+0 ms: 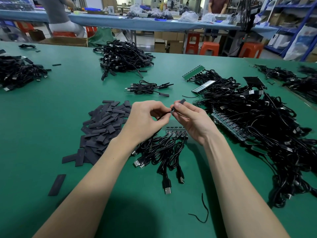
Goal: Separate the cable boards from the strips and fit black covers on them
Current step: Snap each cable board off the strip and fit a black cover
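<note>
My left hand (147,117) pinches a thin black cable (163,116) just behind its small board end. My right hand (187,115) pinches a flat black cover (182,101), whose far end sticks up past my thumb; the board end meets the cover between my two thumbs. Under my hands lies a short strip of cable boards (176,132) with its coiled USB cables (164,152) trailing toward me. A heap of loose black covers (104,124) lies to the left.
A big tangle of board strips and cables (253,121) fills the right side of the green table (51,117). Covered cables lie in a small bundle (147,88) and larger piles (123,57) farther back. A stray cover (57,185) and a black tie (204,210) lie near me.
</note>
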